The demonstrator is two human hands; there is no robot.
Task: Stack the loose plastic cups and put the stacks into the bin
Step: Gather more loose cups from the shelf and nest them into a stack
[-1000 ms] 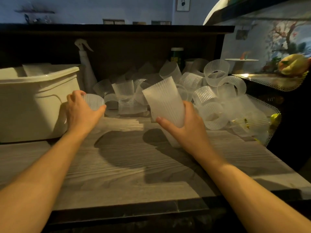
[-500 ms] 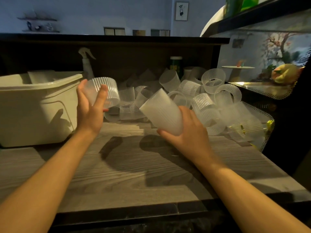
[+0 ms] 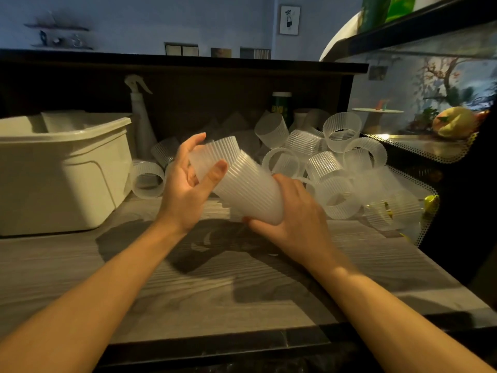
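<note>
Cups, frame center: left hand point(image 3: 188, 181) pinches 1 cup point(image 3: 215, 154), right hand point(image 3: 293, 214) clasps stack point(image 3: 250, 189); probably light, crushable; grip ribbed walls.

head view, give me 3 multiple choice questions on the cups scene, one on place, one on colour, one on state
1. Where does the bin stand?
A. left of the loose cups
B. right of the loose cups
C. on the floor

2. What colour is the spray bottle?
A. red
B. white
C. black

3. What is the left hand doing?
A. resting flat on the counter
B. reaching into the bin
C. bringing a cup to the stack in the right hand

Answers: 1 A, the bin sits on the counter's left with the loose cups to its right. 2 B, it is pale white. 3 C, the cup meets the stack's open end.
</note>
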